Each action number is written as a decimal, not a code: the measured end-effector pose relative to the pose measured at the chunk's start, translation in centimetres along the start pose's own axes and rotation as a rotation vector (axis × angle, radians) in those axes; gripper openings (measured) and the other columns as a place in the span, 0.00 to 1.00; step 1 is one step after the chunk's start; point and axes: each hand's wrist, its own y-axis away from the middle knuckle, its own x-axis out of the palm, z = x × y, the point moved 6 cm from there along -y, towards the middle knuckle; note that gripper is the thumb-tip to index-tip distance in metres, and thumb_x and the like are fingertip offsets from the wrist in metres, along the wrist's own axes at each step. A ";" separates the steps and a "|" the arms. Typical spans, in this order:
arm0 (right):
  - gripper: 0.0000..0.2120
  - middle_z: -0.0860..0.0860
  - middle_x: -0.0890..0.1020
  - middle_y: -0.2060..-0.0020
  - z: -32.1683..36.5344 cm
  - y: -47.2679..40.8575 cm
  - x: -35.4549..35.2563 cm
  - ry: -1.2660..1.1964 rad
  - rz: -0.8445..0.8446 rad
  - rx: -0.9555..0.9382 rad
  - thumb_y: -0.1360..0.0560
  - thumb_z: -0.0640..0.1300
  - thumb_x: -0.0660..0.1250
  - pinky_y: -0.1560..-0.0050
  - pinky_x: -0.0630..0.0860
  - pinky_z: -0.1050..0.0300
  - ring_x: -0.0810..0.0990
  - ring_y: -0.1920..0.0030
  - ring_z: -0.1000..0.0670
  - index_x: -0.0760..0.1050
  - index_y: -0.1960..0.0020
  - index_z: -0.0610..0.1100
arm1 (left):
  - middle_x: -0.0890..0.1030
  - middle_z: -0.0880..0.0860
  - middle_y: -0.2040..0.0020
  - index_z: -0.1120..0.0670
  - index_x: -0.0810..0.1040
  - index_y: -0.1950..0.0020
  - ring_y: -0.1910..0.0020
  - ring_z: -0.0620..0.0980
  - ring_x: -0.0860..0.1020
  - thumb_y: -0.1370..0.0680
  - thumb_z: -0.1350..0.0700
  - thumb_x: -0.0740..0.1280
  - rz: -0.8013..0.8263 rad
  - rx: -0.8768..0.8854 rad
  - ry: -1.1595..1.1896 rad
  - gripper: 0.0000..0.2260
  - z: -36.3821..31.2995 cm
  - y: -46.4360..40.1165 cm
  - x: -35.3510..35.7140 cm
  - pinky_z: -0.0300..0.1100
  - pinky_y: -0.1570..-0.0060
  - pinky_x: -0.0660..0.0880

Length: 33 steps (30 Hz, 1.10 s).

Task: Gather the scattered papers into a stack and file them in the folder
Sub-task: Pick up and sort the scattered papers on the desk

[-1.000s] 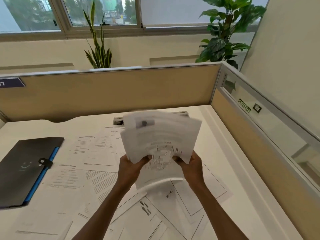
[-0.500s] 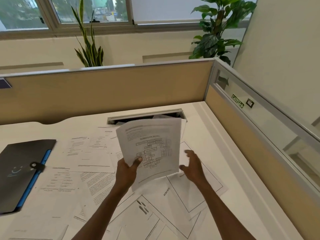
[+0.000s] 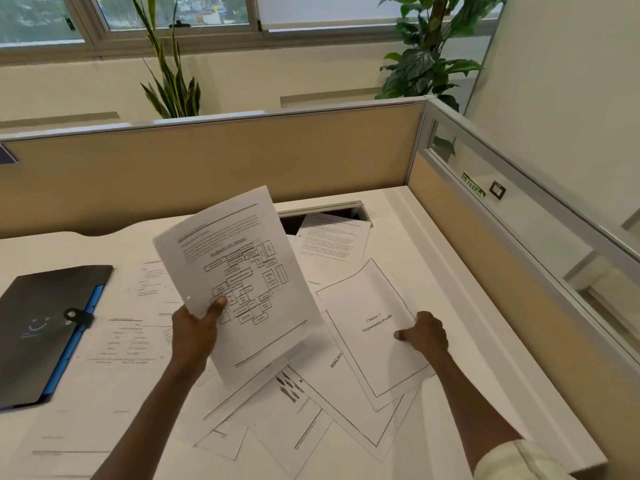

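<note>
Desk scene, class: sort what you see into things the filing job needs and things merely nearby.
Needed: held papers; Chapter 2 sheet; scattered papers; folder.
Nearby: snake plant; leafy plant; partition.

One folder (image 3: 45,327); two plants (image 3: 173,84); two hands (image 3: 194,330).

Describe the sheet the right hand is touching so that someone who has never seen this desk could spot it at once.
Start at the desk's right side, along the tan partition. Among the scattered papers there, the right hand grips the right edge of one bordered sheet. Unlike its text-filled neighbours, it is nearly blank, with only "Chapter 2, Organization Profile" centred.
</note>
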 end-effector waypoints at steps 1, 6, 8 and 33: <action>0.21 0.43 0.75 0.58 -0.1 0.2 0.0 -0.083 -0.001 -0.017 0.34 0.48 0.78 0.58 0.67 0.54 0.74 0.57 0.43 0.64 0.65 0.46 | 0.83 0.45 0.53 0.53 0.79 0.41 0.55 0.41 0.81 0.24 0.58 0.72 -0.016 -0.007 0.003 0.13 0.1 -0.1 -0.6 0.42 0.54 0.77; 0.12 0.43 0.83 0.63 -0.3 1.9 0.0 -0.481 0.077 -0.076 0.33 0.41 0.78 0.59 0.77 0.48 0.81 0.60 0.41 0.79 0.59 0.33 | 0.83 0.42 0.55 0.52 0.79 0.44 0.56 0.39 0.81 0.25 0.58 0.72 -0.068 -0.017 0.027 0.11 0.0 0.3 -2.9 0.38 0.58 0.76; 0.12 0.40 0.85 0.58 -0.5 2.6 0.4 -0.569 0.170 -0.063 0.33 0.40 0.78 0.52 0.80 0.46 0.84 0.56 0.40 0.82 0.54 0.35 | 0.83 0.42 0.54 0.51 0.79 0.45 0.57 0.39 0.81 0.25 0.59 0.72 -0.078 -0.025 0.037 0.10 0.1 0.4 -3.5 0.38 0.59 0.76; 0.19 0.44 0.79 0.47 -0.3 4.4 -2.7 0.268 0.158 -0.131 0.34 0.49 0.77 0.49 0.75 0.55 0.79 0.47 0.44 0.75 0.48 0.43 | 0.83 0.47 0.56 0.51 0.79 0.48 0.60 0.44 0.82 0.24 0.59 0.71 -0.078 -0.067 -0.060 0.07 1.5 2.0 -3.5 0.39 0.63 0.76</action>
